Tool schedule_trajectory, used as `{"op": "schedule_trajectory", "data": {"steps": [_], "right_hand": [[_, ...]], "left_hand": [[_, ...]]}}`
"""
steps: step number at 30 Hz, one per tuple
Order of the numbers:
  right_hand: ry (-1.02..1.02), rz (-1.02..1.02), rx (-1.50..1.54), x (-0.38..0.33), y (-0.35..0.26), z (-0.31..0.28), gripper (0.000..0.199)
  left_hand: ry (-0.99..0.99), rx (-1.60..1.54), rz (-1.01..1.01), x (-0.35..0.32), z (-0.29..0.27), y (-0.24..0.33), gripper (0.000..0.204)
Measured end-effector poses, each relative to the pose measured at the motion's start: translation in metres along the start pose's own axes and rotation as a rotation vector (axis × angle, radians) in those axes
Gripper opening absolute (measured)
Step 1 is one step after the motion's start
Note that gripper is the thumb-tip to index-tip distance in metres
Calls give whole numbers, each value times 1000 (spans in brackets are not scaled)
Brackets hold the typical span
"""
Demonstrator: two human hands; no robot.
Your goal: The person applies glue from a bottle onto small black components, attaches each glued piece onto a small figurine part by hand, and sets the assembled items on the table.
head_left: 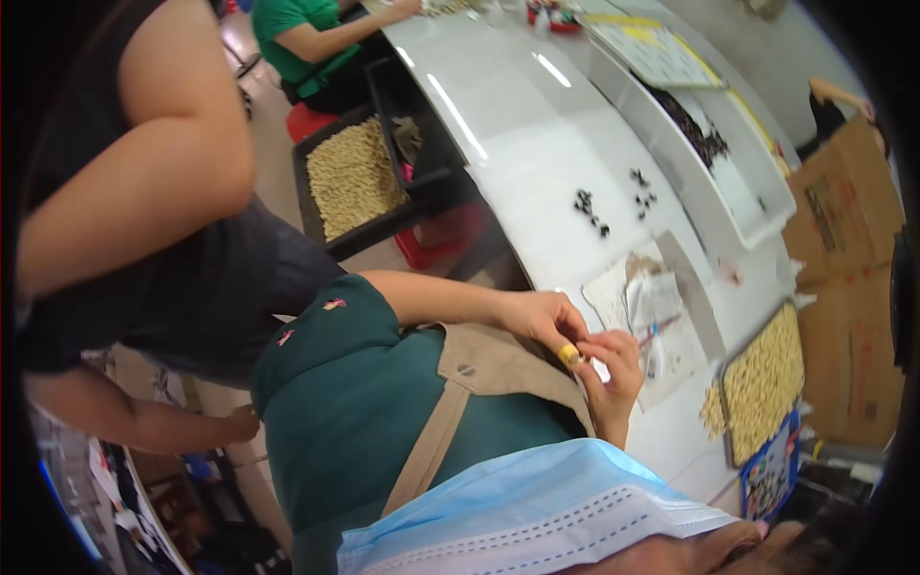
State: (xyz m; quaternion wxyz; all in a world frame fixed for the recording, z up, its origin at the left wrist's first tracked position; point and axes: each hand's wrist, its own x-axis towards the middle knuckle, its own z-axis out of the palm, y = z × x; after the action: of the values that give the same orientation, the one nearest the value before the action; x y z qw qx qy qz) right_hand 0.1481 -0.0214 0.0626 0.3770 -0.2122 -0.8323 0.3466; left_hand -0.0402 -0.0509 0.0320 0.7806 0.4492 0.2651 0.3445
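My left hand [544, 318] and my right hand [614, 372] meet in front of my apron at the table edge, fingers pinched close together. A yellow band [569, 354] shows between them, apparently round a fingertip of my left hand. Whatever lies between the fingertips is too small and covered to name. Just beyond my hands, clear plastic and paper sheets [661, 305] lie on the white table [537, 182]. Farther off, small black pieces [589, 213] sit in two loose groups. On the right, a tray [730, 422] is heaped with small pale pieces, some spilling past its side.
A long white bin [762, 225] with dark pieces stands along the far side, near cardboard boxes [848, 307]. Left of the table is a black crate [331, 241] of pale pieces. One person [163, 153] stands close at my left; another in green [287, 34] works farther up.
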Motion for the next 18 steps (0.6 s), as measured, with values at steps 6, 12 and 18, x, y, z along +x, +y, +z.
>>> {"op": "schedule_trajectory", "data": {"steps": [6, 12, 18], "right_hand": [[103, -115, 91, -7, 0, 8, 39], [127, -259, -43, -14, 2, 10, 41], [131, -193, 63, -41, 57, 23, 43]], "left_hand": [[51, -47, 188, -6, 8, -7, 18], [71, -313, 207, -8, 28, -18, 18], [188, -283, 124, -16, 41, -18, 23]]}}
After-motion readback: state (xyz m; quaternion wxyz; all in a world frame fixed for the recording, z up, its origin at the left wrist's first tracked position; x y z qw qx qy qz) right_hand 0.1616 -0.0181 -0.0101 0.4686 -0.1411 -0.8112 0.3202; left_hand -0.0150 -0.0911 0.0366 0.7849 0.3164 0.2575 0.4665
